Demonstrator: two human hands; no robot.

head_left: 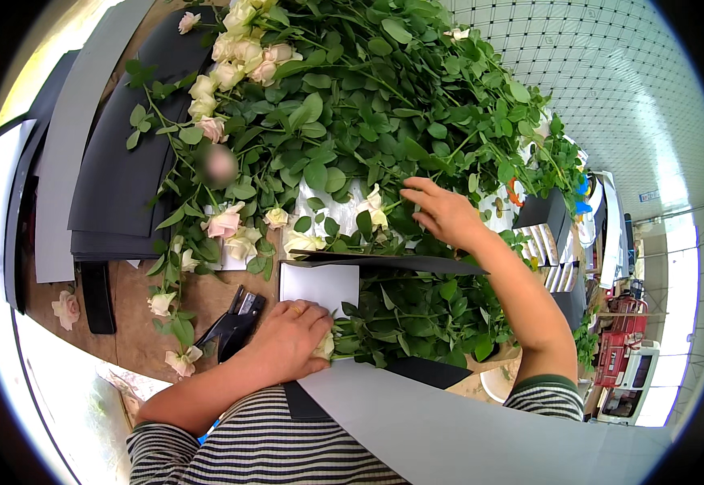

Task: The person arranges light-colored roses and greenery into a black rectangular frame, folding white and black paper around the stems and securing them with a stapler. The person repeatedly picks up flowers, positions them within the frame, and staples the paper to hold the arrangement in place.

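Note:
My left hand (291, 335) lies over the near edge of a white sheet (318, 284), palm down with its fingers flat. Beside its fingertips a pale rose (324, 346) shows partly, at the end of a bunch of leafy rose stems (425, 319). That bunch lies between a raised black sheet (400, 261) and a grey-white wrapping sheet (449, 416) across my front. My right hand (445, 214) is open above the far side of the black sheet, fingers apart, close to the leaves of a large heap of roses (352, 105). A cream rose (374, 208) is near its fingertips.
A black stapler (235, 323) stands left of my left hand. Stacked dark wrapping sheets (126, 170) and a black flat case (97, 297) are at the left. Loose roses (182, 360) lie along the table edge. Orange-handled scissors (515, 192) rest at the right.

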